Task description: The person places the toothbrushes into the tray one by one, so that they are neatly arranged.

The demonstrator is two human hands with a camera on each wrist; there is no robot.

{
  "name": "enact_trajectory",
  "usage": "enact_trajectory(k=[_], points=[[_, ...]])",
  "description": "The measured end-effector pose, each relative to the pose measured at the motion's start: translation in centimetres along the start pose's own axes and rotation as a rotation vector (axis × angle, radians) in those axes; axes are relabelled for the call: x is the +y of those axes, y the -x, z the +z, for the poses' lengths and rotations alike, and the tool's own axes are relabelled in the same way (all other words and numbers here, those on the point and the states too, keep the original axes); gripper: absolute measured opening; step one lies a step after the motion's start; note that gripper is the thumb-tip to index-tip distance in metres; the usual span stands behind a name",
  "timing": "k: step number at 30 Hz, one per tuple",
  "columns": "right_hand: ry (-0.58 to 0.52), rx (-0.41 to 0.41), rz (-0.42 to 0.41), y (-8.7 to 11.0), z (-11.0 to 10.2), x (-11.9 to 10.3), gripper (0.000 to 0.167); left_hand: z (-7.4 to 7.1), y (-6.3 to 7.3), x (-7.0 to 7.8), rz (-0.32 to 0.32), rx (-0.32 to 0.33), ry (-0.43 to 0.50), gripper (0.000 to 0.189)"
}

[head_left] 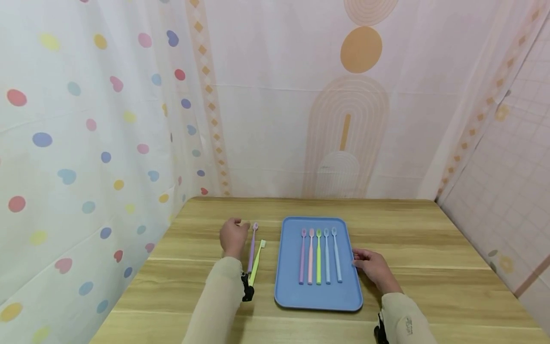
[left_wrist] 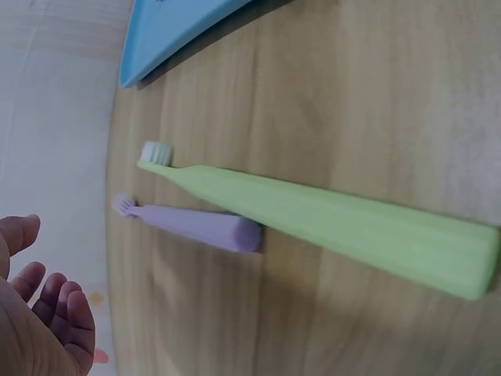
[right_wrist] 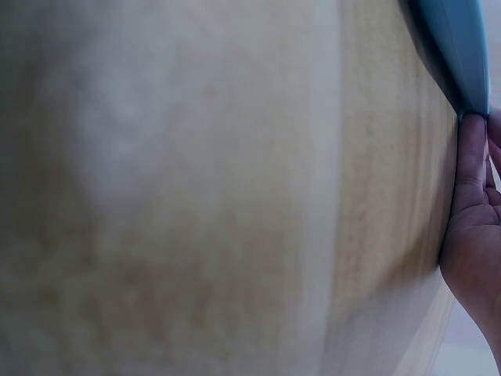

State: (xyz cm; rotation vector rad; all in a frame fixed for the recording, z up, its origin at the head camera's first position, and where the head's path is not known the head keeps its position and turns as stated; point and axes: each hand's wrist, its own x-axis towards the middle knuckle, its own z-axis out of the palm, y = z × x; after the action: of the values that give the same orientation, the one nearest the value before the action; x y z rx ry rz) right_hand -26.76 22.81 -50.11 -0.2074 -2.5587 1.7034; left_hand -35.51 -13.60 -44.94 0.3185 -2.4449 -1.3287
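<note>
My left hand (head_left: pixel 234 237) hovers just left of a purple toothbrush (head_left: pixel 252 248), its fingers loosely bent and holding nothing. Beside that brush lies a light green toothbrush (head_left: pixel 257 263), bristles up, its handle end partly behind my left wrist. Both brushes show large in the left wrist view, the green one (left_wrist: pixel 337 223) nearer the camera than the purple (left_wrist: pixel 192 223). On the right, my right hand (head_left: pixel 375 267) touches the outer right edge of a blue tray (head_left: pixel 318 298) with thumb and fingertips. In the right wrist view the thumb (right_wrist: pixel 472 153) reaches the tray's rim (right_wrist: pixel 458 47).
In the tray several toothbrushes lie side by side, heads away from me: purple (head_left: pixel 302 258), pink (head_left: pixel 311 258), green (head_left: pixel 319 258) and pale blue (head_left: pixel 328 258). The wooden table (head_left: pixel 429 267) backs onto a patterned curtain (head_left: pixel 266 134), with a dotted curtain (head_left: pixel 86 181) at left.
</note>
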Motion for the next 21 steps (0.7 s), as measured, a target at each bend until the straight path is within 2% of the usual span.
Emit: enact_trajectory(k=[5,8,21], points=[[0.004,0.002,0.000,0.0,0.0,0.0,0.041,0.3,0.9,-0.1,-0.008,-0.019,0.029,0.038],[-0.001,0.004,0.001,0.0,0.0,0.0,0.040,0.6,1.4,-0.2,-0.035,-0.036,0.054,0.039],[0.003,0.000,0.014,0.0,-0.1,-0.1,0.041,2.1,1.8,-2.3,-0.048,-0.057,0.058,0.038]])
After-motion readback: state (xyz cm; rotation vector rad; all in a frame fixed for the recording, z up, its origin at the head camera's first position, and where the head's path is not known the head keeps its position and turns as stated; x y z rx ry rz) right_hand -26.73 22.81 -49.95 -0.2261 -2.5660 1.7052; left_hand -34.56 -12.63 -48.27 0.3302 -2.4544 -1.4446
